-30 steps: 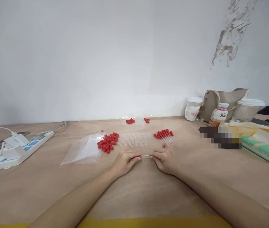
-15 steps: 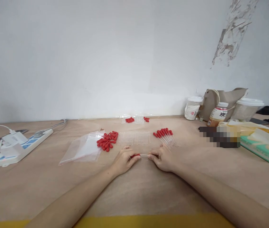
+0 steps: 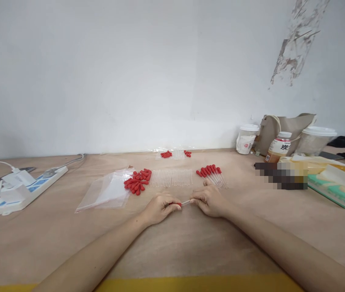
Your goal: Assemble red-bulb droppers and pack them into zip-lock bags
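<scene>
My left hand (image 3: 162,208) is closed on a red rubber dropper bulb (image 3: 178,204), most of it hidden by the fingers. My right hand (image 3: 208,199) pinches a thin clear dropper tube (image 3: 186,202), whose left end meets the bulb between the two hands. Beyond my left hand lies a pile of loose red bulbs (image 3: 137,181). A row of clear tubes (image 3: 171,177) stretches to its right. Past my right hand, several droppers with red bulbs on their tubes (image 3: 212,173) lie side by side in a fan.
Flat clear plastic bags (image 3: 107,190) lie left of the pile. A bag of red bulbs and tubes (image 3: 177,153) rests by the wall. At left is a white power strip (image 3: 35,190) with cables; at right stand a lidded cup (image 3: 247,140), a bottle (image 3: 279,148) and a tissue pack (image 3: 337,188).
Both hands still hold the bulb and tube. The left hand's end of the pair has dipped slightly, so the tube now slants up towards my right hand.
</scene>
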